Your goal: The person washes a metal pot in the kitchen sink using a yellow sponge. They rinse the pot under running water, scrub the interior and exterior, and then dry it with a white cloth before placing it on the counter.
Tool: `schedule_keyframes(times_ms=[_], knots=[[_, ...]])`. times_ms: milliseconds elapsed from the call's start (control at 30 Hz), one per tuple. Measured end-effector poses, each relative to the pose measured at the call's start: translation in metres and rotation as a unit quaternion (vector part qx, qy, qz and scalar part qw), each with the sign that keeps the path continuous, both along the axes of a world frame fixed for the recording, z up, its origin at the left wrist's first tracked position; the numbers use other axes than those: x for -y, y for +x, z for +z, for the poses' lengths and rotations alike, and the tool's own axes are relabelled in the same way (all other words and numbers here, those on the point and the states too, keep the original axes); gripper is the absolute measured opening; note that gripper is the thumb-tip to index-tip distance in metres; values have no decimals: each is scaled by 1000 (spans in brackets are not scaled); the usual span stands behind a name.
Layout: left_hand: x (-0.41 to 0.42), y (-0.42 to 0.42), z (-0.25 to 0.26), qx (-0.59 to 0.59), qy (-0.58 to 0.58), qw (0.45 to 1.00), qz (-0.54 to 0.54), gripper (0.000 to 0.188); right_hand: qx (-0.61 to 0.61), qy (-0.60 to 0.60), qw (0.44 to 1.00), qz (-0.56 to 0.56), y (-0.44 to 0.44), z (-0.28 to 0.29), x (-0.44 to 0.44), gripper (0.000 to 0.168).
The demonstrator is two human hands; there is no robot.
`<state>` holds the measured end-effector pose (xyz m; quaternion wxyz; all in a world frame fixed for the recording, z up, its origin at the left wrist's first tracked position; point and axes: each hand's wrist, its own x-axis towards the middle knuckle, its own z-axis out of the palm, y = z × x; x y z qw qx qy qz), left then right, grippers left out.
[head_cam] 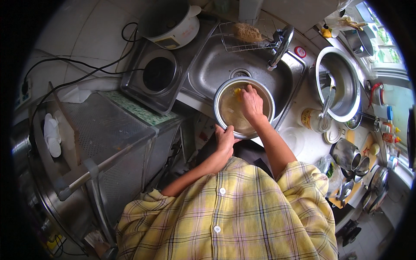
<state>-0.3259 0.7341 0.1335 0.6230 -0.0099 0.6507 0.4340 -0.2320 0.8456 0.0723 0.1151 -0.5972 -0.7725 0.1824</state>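
Observation:
A round metal pot (216, 109) is held over the near edge of the stainless steel sink (208, 70). Cloudy brownish liquid (232, 112) covers its bottom. My left hand (225, 139) grips the pot's near rim, thumb on top and fingers underneath. Inside the pot, my right hand (252, 104) has its fingers curled close to the far wall. A small yellow piece (238, 90), perhaps a sponge, shows beside those fingertips; the grip on it is partly hidden. Beyond the pot lies the sink drain (240, 73).
A chrome faucet (281, 48) overhangs the sink, near a wire rack (232, 39) with a brown scrubber (248, 32). To the right are a large metal basin (352, 87) and a glass jar (310, 118). An electric hot plate (160, 74) and a white cooker (175, 31) stand left.

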Motion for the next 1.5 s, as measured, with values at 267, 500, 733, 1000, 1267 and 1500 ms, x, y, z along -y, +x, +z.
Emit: schedule_keyframes(times_ms=[267, 500, 733, 1000, 1267, 1500], knots=[[2, -1, -10, -1, -2, 1000, -13, 39, 54, -222, 969, 99, 20, -14, 13, 12], [4, -4, -9, -12, -1, 1000, -21, 48, -277, -173, 939, 111, -29, 4, 7, 13], [4, 0, -3, -13, -5, 1000, -15, 39, -187, -44, 961, -200, -9, -1, -13, 12], [0, -1, 5, 3, 5, 1000, -12, 39, 25, -30, 987, 158, 8, 19, 3, 14], [0, 0, 5, 3, 24, 1000, -9, 41, 232, 61, 943, 229, 46, 3, -28, 17], [0, 0, -6, 9, 8, 1000, -6, 56, 167, -132, 975, 64, 40, 16, -2, 19]])
